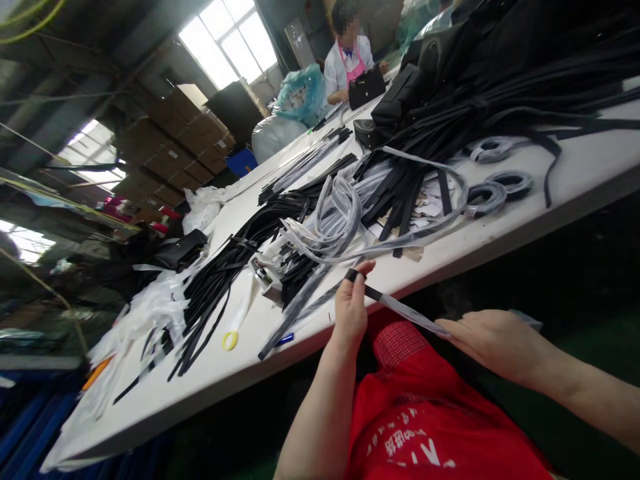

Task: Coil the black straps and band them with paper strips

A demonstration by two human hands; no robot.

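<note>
A long black strap [373,293], partly wrapped in clear plastic film [413,315], is stretched between my two hands in front of the table edge. My left hand [351,300] is closed on its black end, thumb on top. Farther right, my right hand [493,340] pinches the plastic-covered stretch; a bit of film shows behind the wrist. Just beyond my left hand lie looped straps in clear wrapping [340,213] on the white table [440,257]. Bundles of bare black straps [225,260] spread to the left of them.
Rolled coils [510,183] sit near the right edge. A yellow tape ring [230,341], a blue pen-like item [285,339] and crumpled white plastic [145,307] lie at left. Across the table a person [347,60] handles a black handbag [367,88]. Cartons [173,143] are stacked behind.
</note>
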